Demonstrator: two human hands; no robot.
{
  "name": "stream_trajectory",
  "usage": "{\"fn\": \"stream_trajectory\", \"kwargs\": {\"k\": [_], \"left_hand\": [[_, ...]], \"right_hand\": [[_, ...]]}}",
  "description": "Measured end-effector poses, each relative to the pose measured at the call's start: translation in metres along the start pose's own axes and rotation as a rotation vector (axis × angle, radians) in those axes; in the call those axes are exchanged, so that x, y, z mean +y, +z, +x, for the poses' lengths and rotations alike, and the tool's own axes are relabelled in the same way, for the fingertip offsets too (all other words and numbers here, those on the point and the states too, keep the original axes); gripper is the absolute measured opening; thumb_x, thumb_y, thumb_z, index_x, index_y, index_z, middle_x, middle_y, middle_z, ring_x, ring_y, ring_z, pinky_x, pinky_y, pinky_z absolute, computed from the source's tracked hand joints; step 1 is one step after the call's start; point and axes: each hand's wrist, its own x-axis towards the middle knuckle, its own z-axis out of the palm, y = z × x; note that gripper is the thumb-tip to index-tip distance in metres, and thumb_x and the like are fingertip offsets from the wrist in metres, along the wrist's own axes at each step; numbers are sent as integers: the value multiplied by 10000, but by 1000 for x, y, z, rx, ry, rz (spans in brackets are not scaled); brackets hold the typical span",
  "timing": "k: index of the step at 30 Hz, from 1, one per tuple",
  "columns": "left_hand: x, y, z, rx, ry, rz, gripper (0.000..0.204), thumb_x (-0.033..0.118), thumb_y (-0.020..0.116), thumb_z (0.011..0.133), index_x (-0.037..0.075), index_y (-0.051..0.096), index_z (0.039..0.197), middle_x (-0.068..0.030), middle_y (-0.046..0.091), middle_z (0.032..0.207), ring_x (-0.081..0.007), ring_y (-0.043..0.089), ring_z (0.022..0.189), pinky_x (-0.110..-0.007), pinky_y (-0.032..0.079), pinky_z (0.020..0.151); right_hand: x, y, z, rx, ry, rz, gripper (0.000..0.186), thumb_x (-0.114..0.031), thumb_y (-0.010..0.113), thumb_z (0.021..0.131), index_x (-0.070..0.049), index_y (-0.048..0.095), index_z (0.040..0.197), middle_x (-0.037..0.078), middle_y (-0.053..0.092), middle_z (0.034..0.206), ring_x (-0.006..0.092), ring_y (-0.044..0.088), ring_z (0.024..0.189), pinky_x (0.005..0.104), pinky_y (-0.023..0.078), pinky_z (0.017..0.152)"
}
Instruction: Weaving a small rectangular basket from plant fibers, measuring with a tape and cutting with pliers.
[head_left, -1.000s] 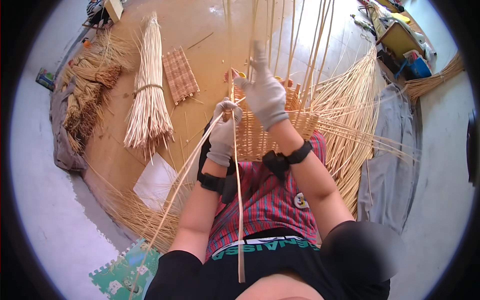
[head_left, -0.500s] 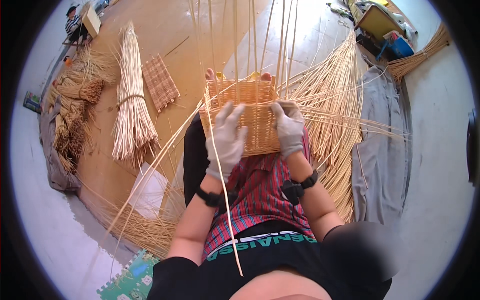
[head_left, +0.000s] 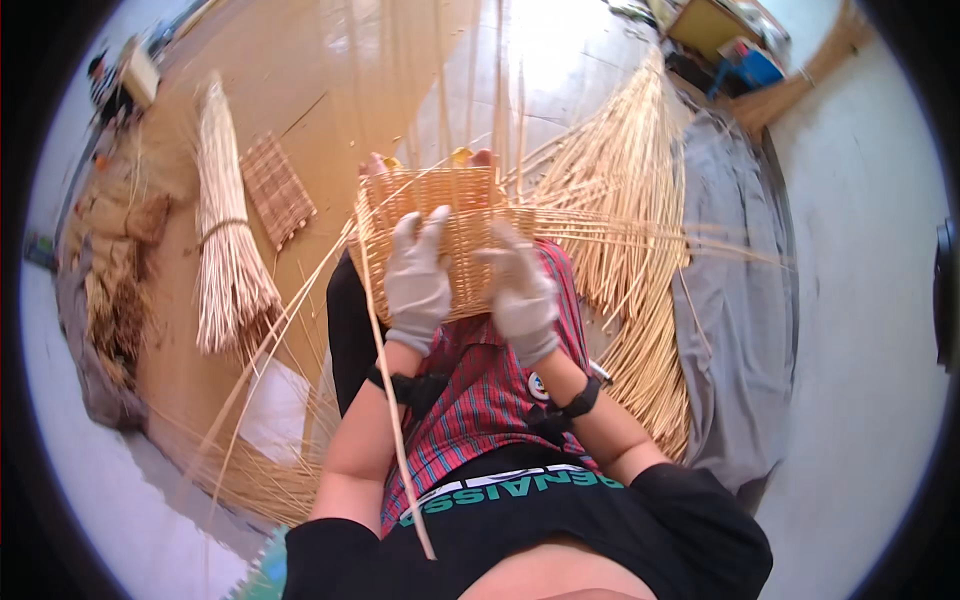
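Note:
A partly woven wicker basket (head_left: 468,262) rests on my lap, with tall uprights rising from its far side and long loose strands sticking out both sides. My left hand (head_left: 418,285), in a pale work glove, lies against the basket's near face at the left, fingers stretched upward. A long strand (head_left: 385,385) hangs past that hand toward my chest. Over the right part of the near face is my right hand (head_left: 522,295), also gloved, its fingers apart and slightly blurred. I see nothing gripped in either hand.
A tied bundle of pale rods (head_left: 225,235) and a small woven panel (head_left: 278,190) lie on the floor at left. Loose rods fan out (head_left: 610,190) at right beside a grey cloth (head_left: 735,300). A person (head_left: 105,90) sits at the far left.
The whole view has shifted, so the scene sits further left. My right hand has come off the basket's right upper edge and moved inward over its near face, fingers spreading.

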Motion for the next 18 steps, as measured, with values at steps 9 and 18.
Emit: {"fn": "stream_trajectory", "kwargs": {"k": [9,18], "left_hand": [[-51,-39,-23,349,-68,-241,408,32,679,988,-11,604,1387,-184,652,1301,-339,652,1228,-433,525,1078],[-66,-60,-15,203,-79,-20,382,69,781,944,60,661,1307,-137,702,1171,-261,729,1053,-378,586,934]], "right_hand": [[-3,160,149,-123,590,-202,1167,-557,771,884,-28,124,1698,309,316,1649,424,445,1506,418,311,1282],[35,176,152,21,695,-264,1314,-615,790,828,-45,-3,1707,332,88,1719,479,305,1571,433,259,1299]]}}
